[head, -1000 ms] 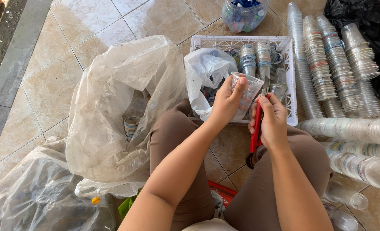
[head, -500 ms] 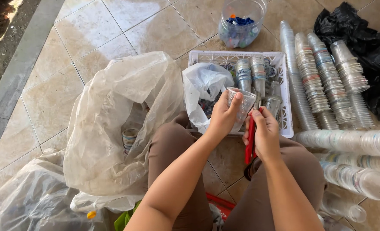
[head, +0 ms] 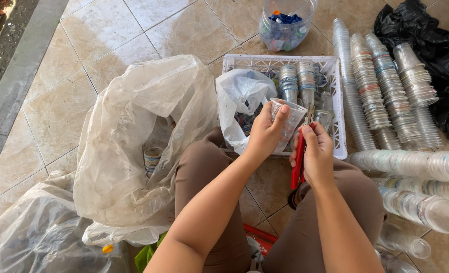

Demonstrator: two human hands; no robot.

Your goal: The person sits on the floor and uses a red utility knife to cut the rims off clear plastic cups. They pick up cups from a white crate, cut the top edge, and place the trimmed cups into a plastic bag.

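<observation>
Seen from the head camera, a seated person's left hand grips a clear plastic cup just in front of a white slotted crate. The right hand, beside the cup, is closed around a red-handled cutter whose tip meets the cup's rim. Inside the crate lie a white bag and nested cups. Long cup stacks lie to the crate's right, a large clear bag to its left.
</observation>
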